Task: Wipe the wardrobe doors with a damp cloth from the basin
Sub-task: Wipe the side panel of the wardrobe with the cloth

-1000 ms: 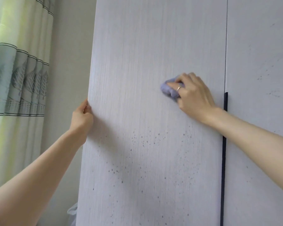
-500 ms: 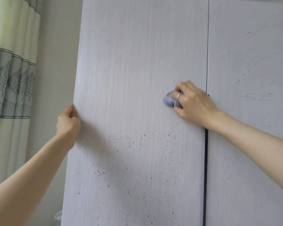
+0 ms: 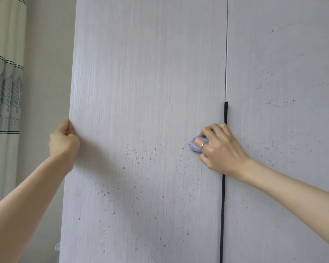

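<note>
Lilac cloth (image 3: 195, 145), bunched into a small wad, is gripped by the curled fingers of the right hand (image 3: 219, 149) and pressed flat against the left wardrobe door (image 3: 141, 92), close to that door's right edge and just beside the dark handle strip (image 3: 223, 205). A ring is worn on one finger. The outer left edge of the same door is pinched by the left hand (image 3: 64, 141), thumb at the front, so the panel appears to be steadied against the wiping pressure.

Dark specks are scattered over the lower half of the left door, below and left of the cloth, and more are spread across the right wardrobe door (image 3: 283, 111). A patterned curtain (image 3: 4, 92) hangs at the far left. No basin is in view.

The wiping seems well short of finished. Overlapping strokes are best worked downward through the speckled patch, with the grain, under even pressure. The left-hand hold is best kept so the door is not pushed away. The cloth could be refolded once soiled, lest specks be smeared.
</note>
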The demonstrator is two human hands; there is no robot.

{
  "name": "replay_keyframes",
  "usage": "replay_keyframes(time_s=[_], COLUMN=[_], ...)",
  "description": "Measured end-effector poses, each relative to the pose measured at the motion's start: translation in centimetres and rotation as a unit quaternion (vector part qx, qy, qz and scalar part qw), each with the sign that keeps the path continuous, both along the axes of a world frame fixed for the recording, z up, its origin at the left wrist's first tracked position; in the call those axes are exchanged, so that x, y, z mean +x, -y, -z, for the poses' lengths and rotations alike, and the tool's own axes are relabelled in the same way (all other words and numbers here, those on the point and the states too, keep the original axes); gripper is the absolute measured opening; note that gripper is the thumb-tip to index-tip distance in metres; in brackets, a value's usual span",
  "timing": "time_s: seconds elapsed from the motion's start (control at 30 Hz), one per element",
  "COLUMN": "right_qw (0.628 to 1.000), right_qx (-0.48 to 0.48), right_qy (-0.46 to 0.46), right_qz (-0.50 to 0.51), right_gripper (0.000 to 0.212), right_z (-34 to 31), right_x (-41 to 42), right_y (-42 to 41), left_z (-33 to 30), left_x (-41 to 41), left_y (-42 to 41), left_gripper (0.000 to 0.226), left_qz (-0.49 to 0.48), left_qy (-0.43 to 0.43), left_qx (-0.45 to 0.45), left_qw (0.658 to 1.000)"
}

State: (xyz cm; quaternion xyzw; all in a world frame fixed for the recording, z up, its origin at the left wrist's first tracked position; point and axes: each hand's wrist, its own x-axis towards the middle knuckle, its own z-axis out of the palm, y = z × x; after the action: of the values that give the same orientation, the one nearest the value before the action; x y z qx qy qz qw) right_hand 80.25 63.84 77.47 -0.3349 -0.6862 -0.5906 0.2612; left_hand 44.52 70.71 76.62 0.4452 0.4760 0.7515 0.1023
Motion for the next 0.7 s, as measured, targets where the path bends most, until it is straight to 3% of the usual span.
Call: replay_keyframes(time_s=[0.07, 0.2, 0.27, 0.4, 0.5, 0.63, 0.7], right_qw=[1.0, 0.981, 0.975, 0.97, 0.981, 0.991, 0.99], right_qx=[0.02, 0.04, 0.029, 0.076, 0.067, 0.059, 0.063], right_qy=[-0.014, -0.189, -0.221, -0.212, -0.163, -0.093, -0.105], right_qz=[0.011, 0.004, -0.021, -0.09, -0.084, -0.078, -0.076], right_gripper=[0.016, 0.021, 0.028, 0.035, 0.036, 0.031, 0.03], right_z=[-1.8, -7.1, -6.8, 1.4, 8.4, 8.4, 6.0], right_x=[0.1, -0.3, -0.4, -0.7, -0.4, 0.6, 0.5], right_y=[0.3, 0.3, -0.2, -1.4, -1.8, -1.6, -1.5], left_z=[0.4, 1.2, 1.8, 3.3, 4.4, 4.6, 4.9], left_x=[0.0, -0.2, -0.2, -0.3, -0.3, -0.4, -0.5], left_y=[0.0, 0.0, 0.0, 0.0, 0.3, 0.6, 0.6], left_gripper=[0.037, 0.035, 0.033, 0.027, 0.026, 0.033, 0.035], left_qz=[-0.008, 0.006, 0.014, 0.058, 0.09, 0.093, 0.094], left_qy=[0.003, 0.008, 0.021, 0.048, 0.061, 0.054, 0.056], left_qx=[-0.005, 0.003, 0.003, 0.001, -0.002, -0.013, -0.012], left_qw=[1.0, 1.0, 1.0, 0.997, 0.994, 0.994, 0.994])
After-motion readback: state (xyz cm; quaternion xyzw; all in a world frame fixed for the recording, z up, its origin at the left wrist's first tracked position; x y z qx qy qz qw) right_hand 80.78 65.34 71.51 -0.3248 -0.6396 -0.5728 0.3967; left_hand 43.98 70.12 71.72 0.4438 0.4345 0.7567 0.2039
